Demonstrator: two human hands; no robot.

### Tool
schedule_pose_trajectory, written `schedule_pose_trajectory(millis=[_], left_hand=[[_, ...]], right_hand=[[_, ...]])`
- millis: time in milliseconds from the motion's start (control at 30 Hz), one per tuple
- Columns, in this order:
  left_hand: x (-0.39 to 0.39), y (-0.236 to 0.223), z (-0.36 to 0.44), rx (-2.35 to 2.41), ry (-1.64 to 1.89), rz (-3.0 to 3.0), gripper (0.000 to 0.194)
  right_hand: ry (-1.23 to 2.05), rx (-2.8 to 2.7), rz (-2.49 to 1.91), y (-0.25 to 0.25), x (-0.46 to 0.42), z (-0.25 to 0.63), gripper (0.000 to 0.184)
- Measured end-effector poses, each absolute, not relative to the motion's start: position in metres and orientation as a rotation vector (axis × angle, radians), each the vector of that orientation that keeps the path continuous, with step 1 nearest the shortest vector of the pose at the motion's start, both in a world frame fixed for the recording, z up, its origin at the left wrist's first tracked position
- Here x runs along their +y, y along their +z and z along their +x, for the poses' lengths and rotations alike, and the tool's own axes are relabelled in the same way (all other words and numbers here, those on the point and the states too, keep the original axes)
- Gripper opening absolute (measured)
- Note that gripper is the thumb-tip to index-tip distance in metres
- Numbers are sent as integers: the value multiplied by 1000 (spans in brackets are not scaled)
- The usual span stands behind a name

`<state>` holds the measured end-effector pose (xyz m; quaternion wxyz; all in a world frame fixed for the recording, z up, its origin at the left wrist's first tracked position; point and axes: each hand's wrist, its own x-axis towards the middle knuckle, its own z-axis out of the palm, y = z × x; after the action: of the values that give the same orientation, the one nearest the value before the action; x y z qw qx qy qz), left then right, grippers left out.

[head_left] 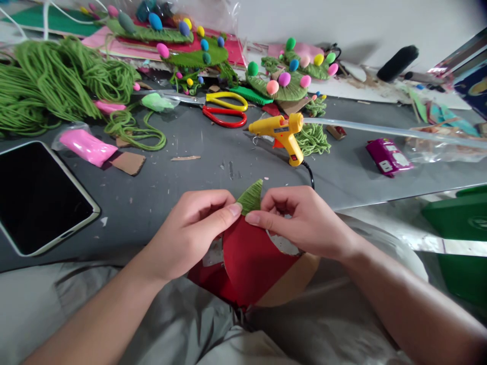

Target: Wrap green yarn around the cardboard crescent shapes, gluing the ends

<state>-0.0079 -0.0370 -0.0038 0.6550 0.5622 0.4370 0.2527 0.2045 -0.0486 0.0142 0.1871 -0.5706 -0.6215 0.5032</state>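
A curved red cardboard piece [251,258] hangs above my lap. Its pointed top end [251,196] is covered in green yarn laid in close rows. My left hand [205,223] pinches the left edge, the thumb where green meets red. On the other side my right hand [292,218] grips the piece, its thumb flat on the red just below the yarn. The fingertips behind the cardboard are hidden. Under it, tan cardboard [291,281] and darker red card show.
Beyond my hands lie a yellow glue gun [279,133] with a long glue stick, scissors [224,109], green yarn [61,83] and a phone [43,197]. Pink [87,147] and purple [388,156] packets flank them. Yarn-covered leaf shapes [279,87] with coloured balls stand behind.
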Motion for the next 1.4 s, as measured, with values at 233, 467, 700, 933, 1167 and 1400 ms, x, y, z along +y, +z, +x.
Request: schedule_pose_trajectory(millis=[233, 467, 700, 933, 1167, 1400], left_hand=[[-39, -4, -9, 972, 629, 1264, 36], [-38, -3, -9, 948, 672, 1278, 37], [-37, -2, -11, 900, 720, 1278, 39], [-35, 1, -13, 874, 739, 1261, 38], [-36, 3, -13, 862, 735, 1257, 37], [-31, -1, -18, 940, 747, 1300, 37]], right_hand=[[1488, -1681, -1566, 13, -48, 204, 36], [1549, -1604, -1509, 14, -46, 202, 37], [1853, -1489, -1328, 14, -35, 206, 38], [2027, -1336, -1260, 6, -31, 206, 40], [2051, -1302, -1200, 6, -32, 210, 43], [1837, -1392, -1225, 12, -30, 219, 35]])
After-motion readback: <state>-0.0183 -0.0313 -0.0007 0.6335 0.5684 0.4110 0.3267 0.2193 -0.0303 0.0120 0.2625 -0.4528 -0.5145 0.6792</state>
